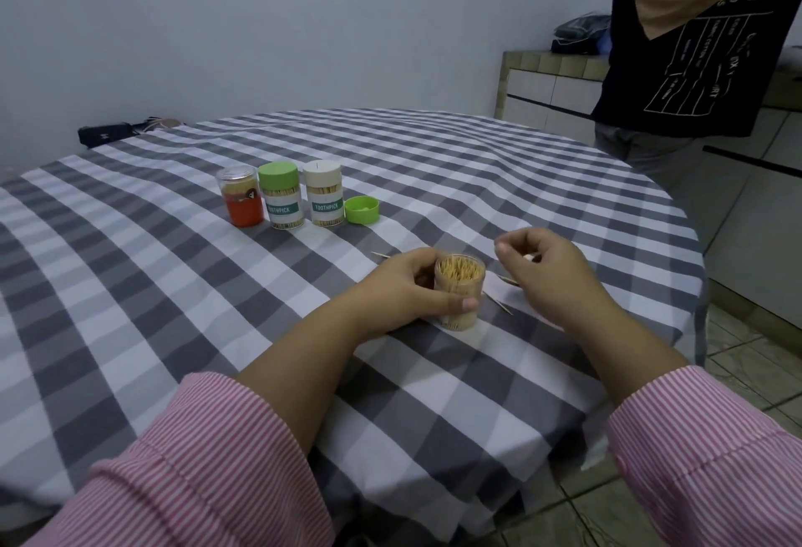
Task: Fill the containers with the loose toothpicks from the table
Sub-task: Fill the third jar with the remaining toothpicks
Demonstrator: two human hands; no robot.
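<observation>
My left hand (416,286) grips a clear open container (459,290) that stands on the checked tablecloth (173,286), packed with upright toothpicks. Just to its right, my right hand (547,273) hovers with fingers curled toward the thumb, pinching something small and pale that looks like toothpick ends. A few loose toothpicks (499,302) lie on the cloth between the container and my right hand. One more toothpick (381,256) lies behind my left hand.
Farther back stand an orange jar (241,196), a green-capped toothpick jar (281,195) and a cream-capped toothpick jar (324,193), with a loose green cap (362,210) beside them. A person (694,47) stands at the table's far right. A dark bag (108,134) lies at the far left edge.
</observation>
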